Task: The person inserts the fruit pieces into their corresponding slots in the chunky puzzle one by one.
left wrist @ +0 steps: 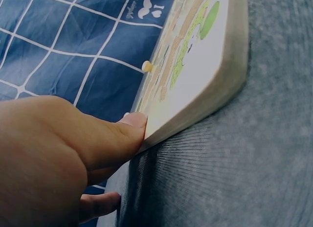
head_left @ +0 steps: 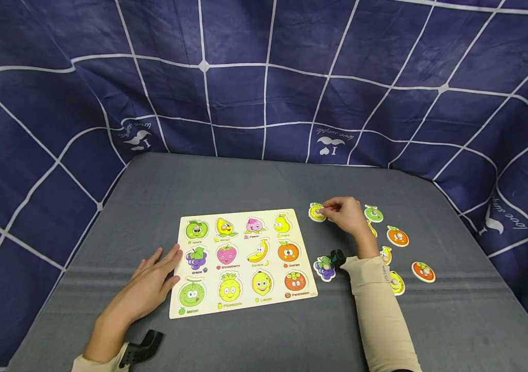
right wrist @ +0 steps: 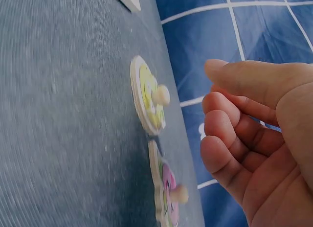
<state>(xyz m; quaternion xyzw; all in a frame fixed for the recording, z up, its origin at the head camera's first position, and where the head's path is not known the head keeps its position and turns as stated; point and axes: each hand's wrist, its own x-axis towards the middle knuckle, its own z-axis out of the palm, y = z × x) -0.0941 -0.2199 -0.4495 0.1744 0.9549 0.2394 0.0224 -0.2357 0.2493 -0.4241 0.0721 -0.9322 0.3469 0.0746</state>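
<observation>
My left hand [head_left: 150, 281] rests on the grey cloth beside a wooden fruit puzzle board [head_left: 241, 307]. Its thumb [left wrist: 134, 122] touches the board's left edge, and the fingers are extended. Over the cloth to the right of the board, my right hand [head_left: 350, 217] has loosely bent fingers and holds nothing visible. In the right wrist view, a yellow fruit piece [right wrist: 145, 90] with a round knob lies apart from the fingertips [right wrist: 215, 124]. A pink fruit piece [right wrist: 168, 190] lies near it; the right hand hides that one in the head view.
A grape piece [head_left: 324, 269] lies close to the board's right edge. Farther right are several knobbed pieces, among them a melon [head_left: 374, 213], an orange [head_left: 396, 237] and a persimmon [head_left: 422, 273]. A blue checked curtain [head_left: 245, 103] hangs around the table.
</observation>
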